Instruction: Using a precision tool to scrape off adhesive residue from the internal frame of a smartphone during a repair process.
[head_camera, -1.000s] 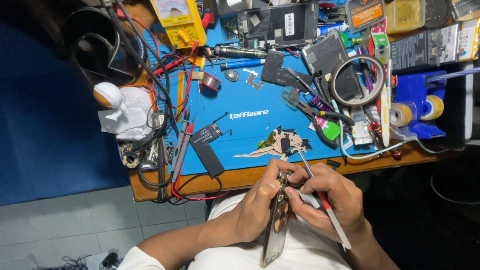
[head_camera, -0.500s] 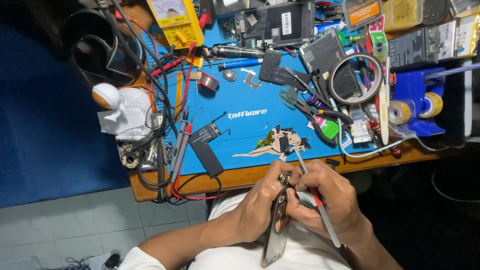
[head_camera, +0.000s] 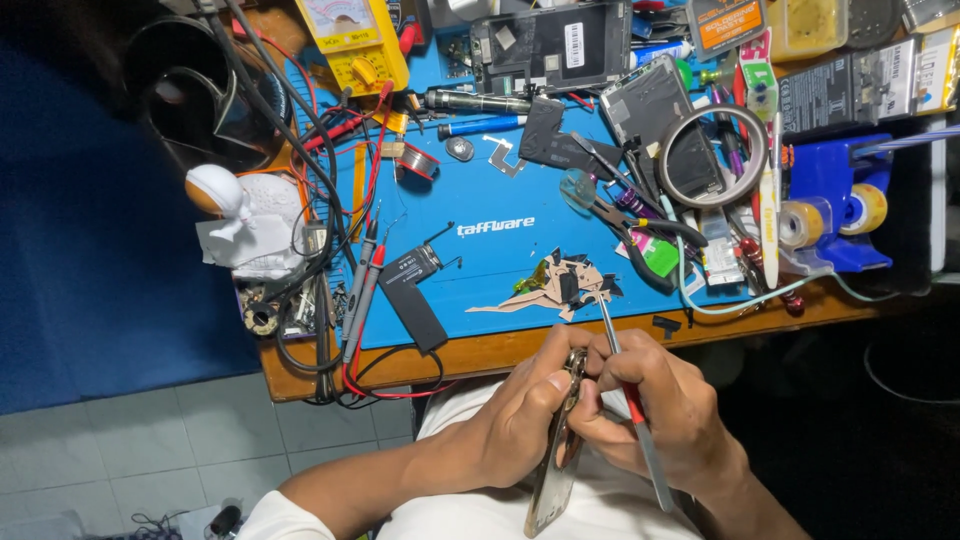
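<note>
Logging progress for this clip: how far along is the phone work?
Done: parts already lie stripped on the blue mat, a black flex strip and torn scraps. In hand: left hand holds the phone edge-on; right hand works a tool at its top end. Left: phone not yet reassembled.

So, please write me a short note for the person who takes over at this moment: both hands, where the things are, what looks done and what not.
Left hand: holds the opened phone on edge over the lap, in a closed grip.
Right hand: holds a thin tool with a red band, its tip near the phone's upper end.
On the blue mat: peeled scraps and small parts, a black flat part with a cable, pliers, a tape ring.
Done: the phone is open, and parts lie out on the mat.
Left: the phone is not closed; how far the work inside has got cannot be seen.
</note>
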